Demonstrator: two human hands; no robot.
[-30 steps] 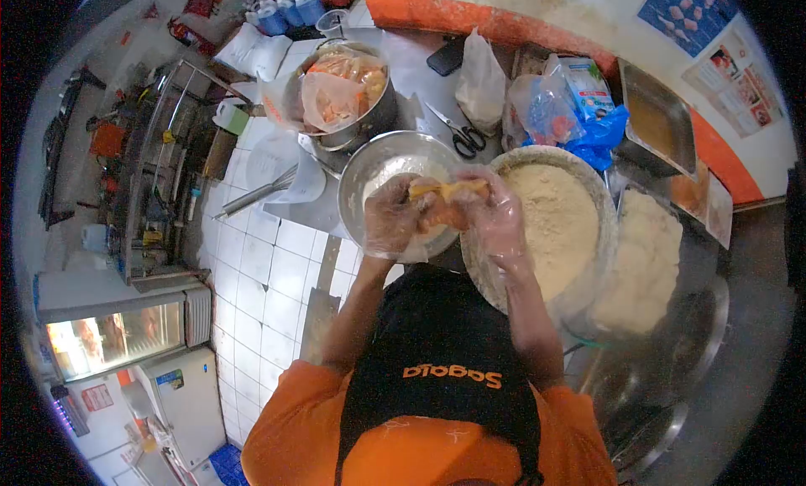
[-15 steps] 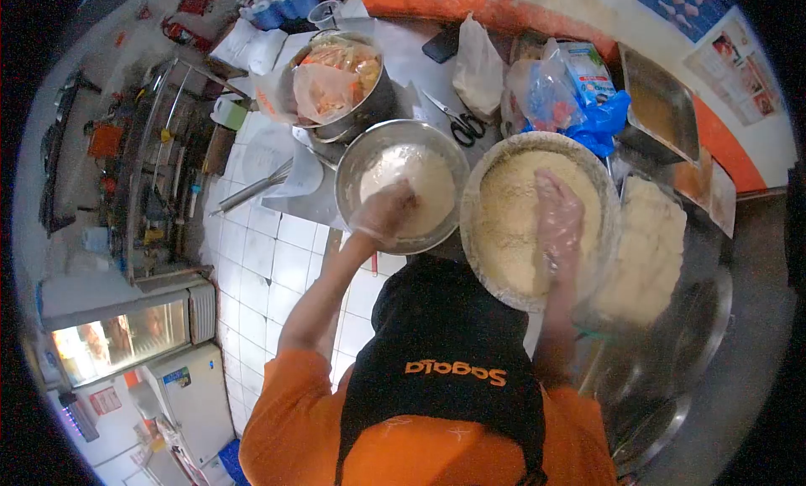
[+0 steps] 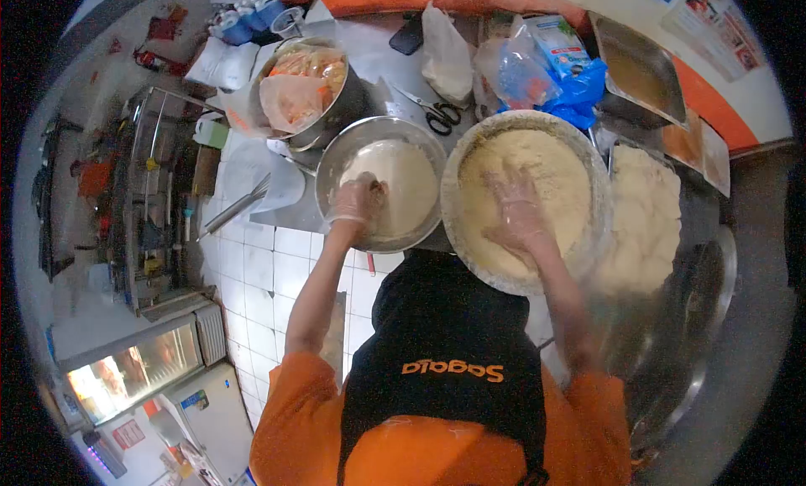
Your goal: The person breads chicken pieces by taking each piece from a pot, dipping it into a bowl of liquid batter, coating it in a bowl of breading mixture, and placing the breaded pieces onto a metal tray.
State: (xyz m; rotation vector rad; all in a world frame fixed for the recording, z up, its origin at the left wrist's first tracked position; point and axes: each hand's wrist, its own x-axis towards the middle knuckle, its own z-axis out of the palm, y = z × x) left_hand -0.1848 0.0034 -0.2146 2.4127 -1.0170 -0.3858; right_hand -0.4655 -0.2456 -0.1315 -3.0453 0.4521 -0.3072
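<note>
My left hand (image 3: 359, 202), in a clear plastic glove, is over the near left side of a metal bowl (image 3: 327, 163) of pale, wet batter (image 3: 410, 184). Its fingers are curled together at the batter's surface, and whatever they may hold is hidden. My right hand (image 3: 516, 211), also gloved, rests on pale yellow crumbs (image 3: 550, 171) inside a wide, crumb-dusted bowl (image 3: 598, 226). Its fingers are stretched out and spread, with the palm down. To the right of the crumb bowl lie crumb-coated pieces (image 3: 645, 217), close together on a tray.
Behind the batter bowl stands a big pot (image 3: 342, 108) with food and plastic bags. Black-handled scissors (image 3: 441, 117) lie between the bowls. A whisk (image 3: 237, 207) sits by a clear plastic jug (image 3: 281, 184). Blue and clear plastic bags (image 3: 579, 96) and a metal pan (image 3: 642, 83) are at the back right.
My right hand has moved left within the crumb bowl, its fingers now spread flat on the crumbs. My left hand stays curled at the batter, nearer the bowl's left side. The view has shifted slightly.
</note>
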